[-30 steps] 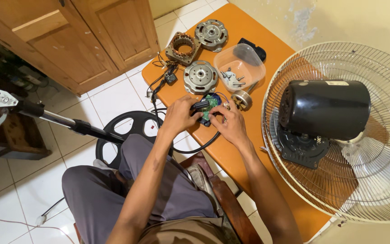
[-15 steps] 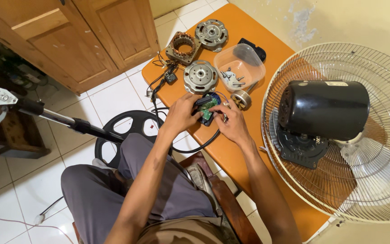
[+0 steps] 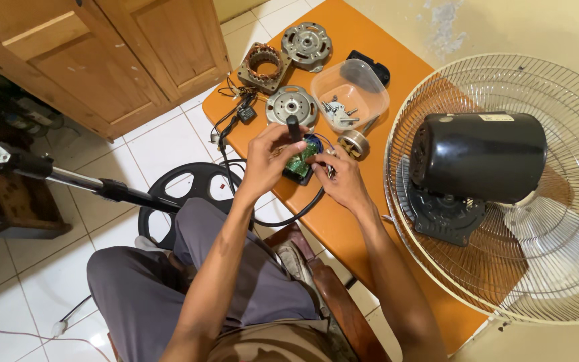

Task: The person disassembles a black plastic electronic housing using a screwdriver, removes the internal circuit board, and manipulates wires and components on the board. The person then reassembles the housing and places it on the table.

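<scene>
- Head view, lower frame: the person's grey-trousered legs and both forearms reach up toward the orange worktop (image 3: 343,228).
- Mid-frame, the left hand (image 3: 266,161) has its grip clenched around a black-handled tool (image 3: 293,127); a second ago the handle lay lower, now it stands upright over the part.
- The right hand (image 3: 343,181) pinches the edge of the small green circuit board (image 3: 299,161) in its black housing, holding it where it was.
- Further up: a clear plastic tub (image 3: 350,94) of screws, metal motor covers (image 3: 291,105).
- Right: black fan motor (image 3: 477,157) on its wire guard (image 3: 571,268).
</scene>
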